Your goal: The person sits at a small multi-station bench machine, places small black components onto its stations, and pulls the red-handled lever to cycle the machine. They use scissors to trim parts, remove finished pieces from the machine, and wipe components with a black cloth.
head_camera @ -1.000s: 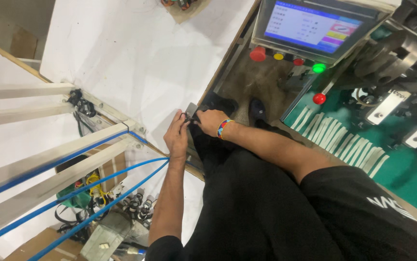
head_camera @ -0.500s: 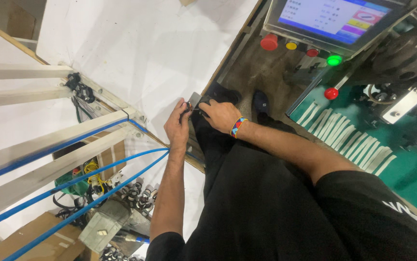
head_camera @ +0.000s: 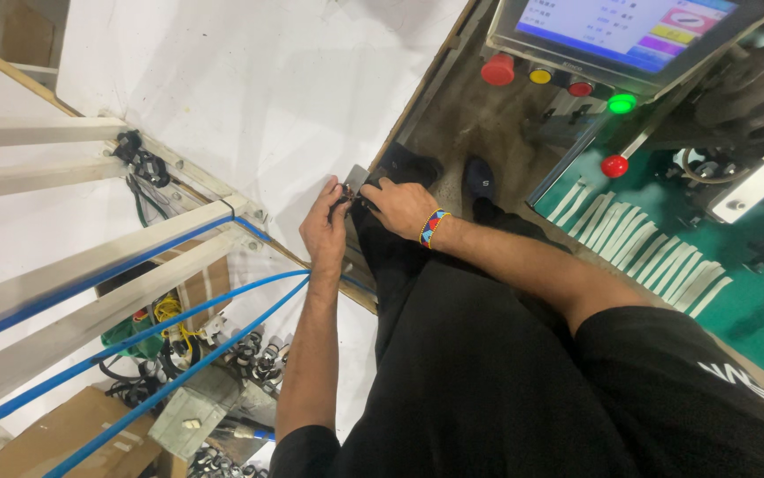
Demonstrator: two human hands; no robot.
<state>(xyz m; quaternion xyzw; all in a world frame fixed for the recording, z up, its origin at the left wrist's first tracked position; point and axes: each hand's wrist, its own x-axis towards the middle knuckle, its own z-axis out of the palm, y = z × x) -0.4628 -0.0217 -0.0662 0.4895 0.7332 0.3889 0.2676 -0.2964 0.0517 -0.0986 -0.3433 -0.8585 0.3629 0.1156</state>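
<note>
Both hands, left hand [head_camera: 324,232] and right hand [head_camera: 402,205], pinch a small metal fitting [head_camera: 352,188] (likely stiff, light; best gripped by its edges).

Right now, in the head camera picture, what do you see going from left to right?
Blue hoses → left hand → right hand → bead bracelet → green light → white strips.

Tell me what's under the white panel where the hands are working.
Blue hoses run beneath the white panel, over yellow wiring and a cardboard box. The left hand and right hand cover the small dark part.
</note>
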